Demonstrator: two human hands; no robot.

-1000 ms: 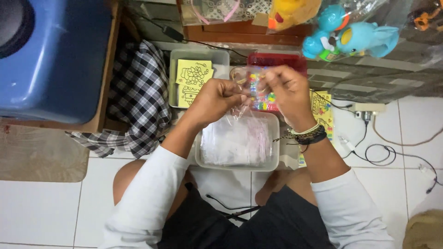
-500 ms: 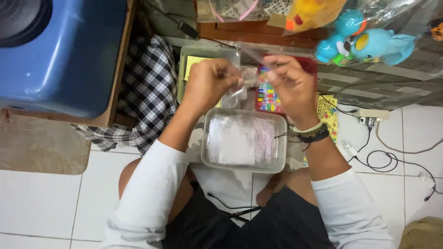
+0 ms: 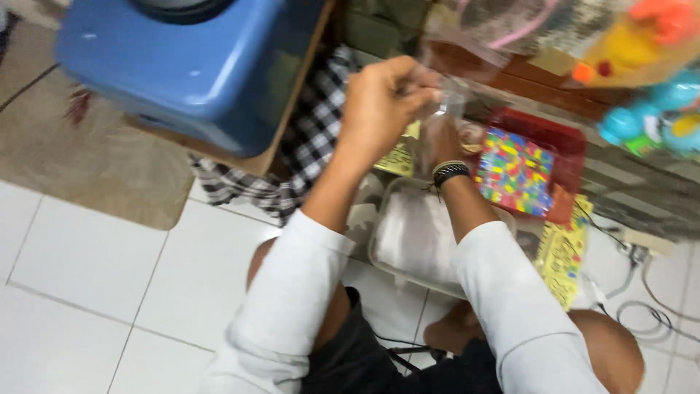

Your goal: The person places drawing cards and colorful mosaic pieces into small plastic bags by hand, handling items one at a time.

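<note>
Since the earlier frame the view has swung left and tilted, and both hands have lifted the clear plastic bag higher, away from the tray beneath them. Nearest the body, the white-sleeved forearms rise from the lap over the white tiled floor. Just beyond the knees sits the clear tray of stacked bags, now well below the hands. Above it the left hand is closed, its fingers pinching the bag's upper edge. The right hand, with bracelets at the wrist, sits directly under and behind the film, so whether its fingers are closed I cannot tell. The bag hangs from the left hand's pinch down toward the right hand, its long axis roughly upright, tilted to the right; the left hand is the one nearer its top edge. Farther off lie the red tray of coloured beads, the checked cloth and the blue tub.
</note>
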